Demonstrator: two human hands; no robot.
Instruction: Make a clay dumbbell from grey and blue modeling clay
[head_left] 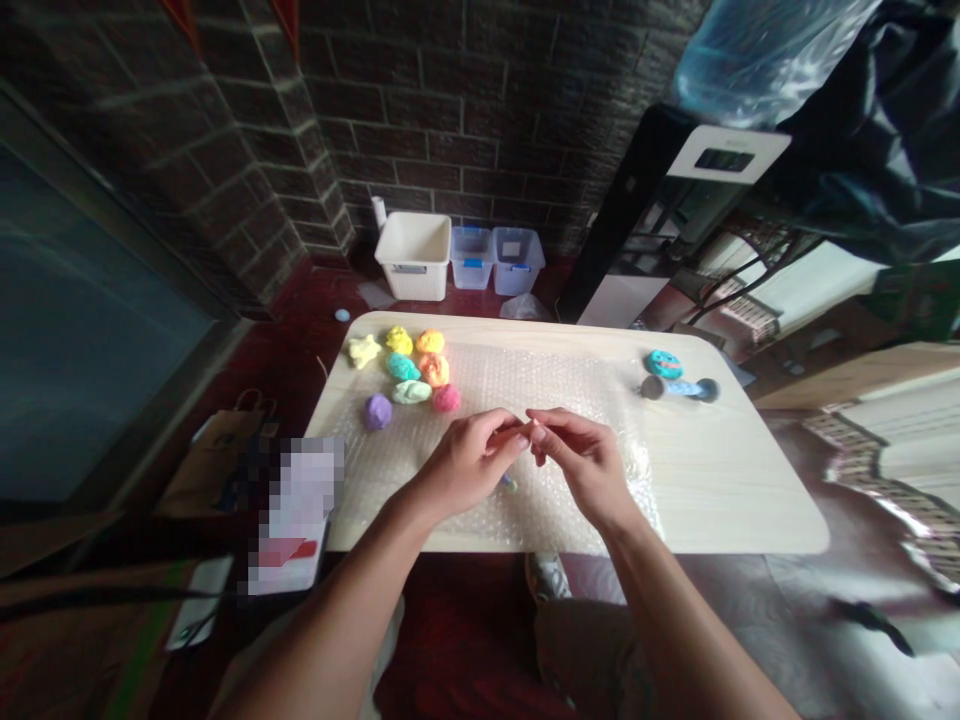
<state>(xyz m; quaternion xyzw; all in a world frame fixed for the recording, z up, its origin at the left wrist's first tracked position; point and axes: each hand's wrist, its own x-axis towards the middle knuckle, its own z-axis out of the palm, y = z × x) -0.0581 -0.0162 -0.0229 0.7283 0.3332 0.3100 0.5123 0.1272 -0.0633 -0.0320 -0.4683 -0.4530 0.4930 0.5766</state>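
Observation:
My left hand (pixel 476 452) and my right hand (pixel 589 460) meet above a sheet of bubble wrap (pixel 480 520). Both are closed, thumbs and fingertips pinched together. What lies between the fingertips is too small and hidden to name. Just below my left hand, a small purple and pale green piece (pixel 510 483) shows on the wrap. To the left sit several lumps of modelling clay, among them a purple lump (pixel 378 411), a pink lump (pixel 446 398), an orange lump (pixel 434 370) and a pale green lump (pixel 412 392).
On the table's (pixel 735 480) right side lie a turquoise clay piece with a pink stripe (pixel 664 363) and a dumbbell-shaped tool (pixel 680 389). Beyond the far edge, a cream bin (pixel 414 270) and two clear plastic boxes stand by the brick wall. A water dispenser (pixel 637 220) stands behind right.

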